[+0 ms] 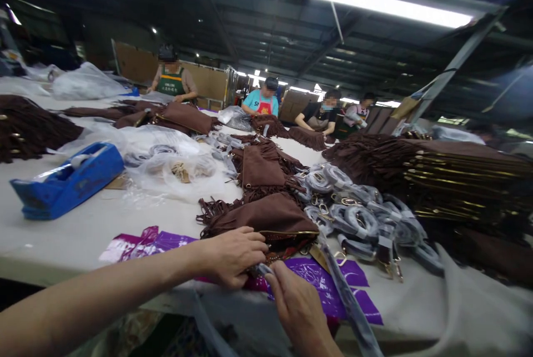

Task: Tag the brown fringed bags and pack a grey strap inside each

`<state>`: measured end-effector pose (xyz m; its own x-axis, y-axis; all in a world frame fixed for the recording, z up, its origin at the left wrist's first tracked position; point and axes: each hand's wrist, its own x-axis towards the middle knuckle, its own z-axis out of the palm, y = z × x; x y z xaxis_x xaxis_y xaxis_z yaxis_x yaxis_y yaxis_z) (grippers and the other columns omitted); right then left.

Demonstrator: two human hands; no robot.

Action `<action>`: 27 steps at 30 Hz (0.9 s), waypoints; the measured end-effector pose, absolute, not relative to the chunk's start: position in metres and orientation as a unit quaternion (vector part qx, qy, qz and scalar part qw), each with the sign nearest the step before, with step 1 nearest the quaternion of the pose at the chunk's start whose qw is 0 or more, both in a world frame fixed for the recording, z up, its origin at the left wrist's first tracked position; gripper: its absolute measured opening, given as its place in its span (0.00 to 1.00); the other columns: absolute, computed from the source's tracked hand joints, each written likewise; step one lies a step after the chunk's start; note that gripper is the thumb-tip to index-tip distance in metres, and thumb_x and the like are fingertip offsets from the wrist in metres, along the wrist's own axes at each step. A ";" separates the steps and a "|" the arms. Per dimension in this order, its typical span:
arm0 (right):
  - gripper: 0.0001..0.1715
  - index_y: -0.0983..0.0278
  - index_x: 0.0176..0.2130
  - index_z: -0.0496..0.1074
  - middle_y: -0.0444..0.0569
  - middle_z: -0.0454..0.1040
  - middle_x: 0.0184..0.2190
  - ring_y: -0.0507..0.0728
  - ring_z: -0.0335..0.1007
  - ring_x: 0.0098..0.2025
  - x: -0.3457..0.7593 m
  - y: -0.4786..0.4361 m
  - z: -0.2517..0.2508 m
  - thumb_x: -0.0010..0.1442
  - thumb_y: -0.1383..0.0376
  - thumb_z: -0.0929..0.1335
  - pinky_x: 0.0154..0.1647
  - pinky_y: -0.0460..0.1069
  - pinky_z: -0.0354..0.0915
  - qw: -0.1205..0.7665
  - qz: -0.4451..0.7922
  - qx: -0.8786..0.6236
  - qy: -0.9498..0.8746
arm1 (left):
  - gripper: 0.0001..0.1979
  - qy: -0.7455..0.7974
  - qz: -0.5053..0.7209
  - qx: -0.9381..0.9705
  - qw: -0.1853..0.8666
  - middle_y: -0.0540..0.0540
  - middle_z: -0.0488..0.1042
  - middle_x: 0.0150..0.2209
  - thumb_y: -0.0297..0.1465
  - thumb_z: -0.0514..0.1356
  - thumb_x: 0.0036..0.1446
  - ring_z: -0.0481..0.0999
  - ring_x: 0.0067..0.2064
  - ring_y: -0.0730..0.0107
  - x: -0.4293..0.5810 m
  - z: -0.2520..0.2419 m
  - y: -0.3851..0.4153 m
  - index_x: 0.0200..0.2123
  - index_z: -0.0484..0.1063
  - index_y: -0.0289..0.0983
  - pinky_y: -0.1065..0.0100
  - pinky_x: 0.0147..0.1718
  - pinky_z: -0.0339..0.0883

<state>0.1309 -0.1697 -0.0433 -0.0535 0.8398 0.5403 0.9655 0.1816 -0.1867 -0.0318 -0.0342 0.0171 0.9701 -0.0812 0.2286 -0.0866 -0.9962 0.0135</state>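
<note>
A brown fringed bag (262, 214) lies at the table's near edge, its zipped opening facing me. At that opening my left hand (233, 256) is closed, with thumb and fingers around one end of a plastic-wrapped strap (263, 270). Close by on the right, my right hand (300, 306) pinches the same wrapped piece. A long grey plastic-wrapped length (347, 296) runs from the bag's right corner down past my right hand; its link to the held piece is hidden. Purple plastic film (316, 285) lies under the bag and hands.
Wrapped straps with gold clips (358, 218) are heaped at right, before a tall stack of brown bags (462, 179). A blue tape dispenser (70, 179) and clear plastic bags (166, 160) are on the left. More fringed bags (262, 165) lie behind. Several people work across the table.
</note>
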 end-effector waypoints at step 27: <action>0.21 0.59 0.27 0.65 0.45 0.72 0.20 0.57 0.70 0.24 0.278 -0.205 -0.032 0.66 0.53 0.56 0.26 0.48 0.55 0.211 -0.071 -0.780 -0.586 | 0.07 0.331 0.147 0.931 -0.043 0.44 0.72 0.35 0.33 0.64 0.53 0.71 0.37 0.57 -0.089 0.006 -0.068 0.33 0.70 0.38 0.62 0.36 0.61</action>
<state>0.2777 -0.2046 -0.0316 0.3041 0.8829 0.3578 0.9429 -0.2254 -0.2452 -0.0891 -0.0683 0.0059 0.7374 0.6041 0.3020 0.6296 -0.7768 0.0166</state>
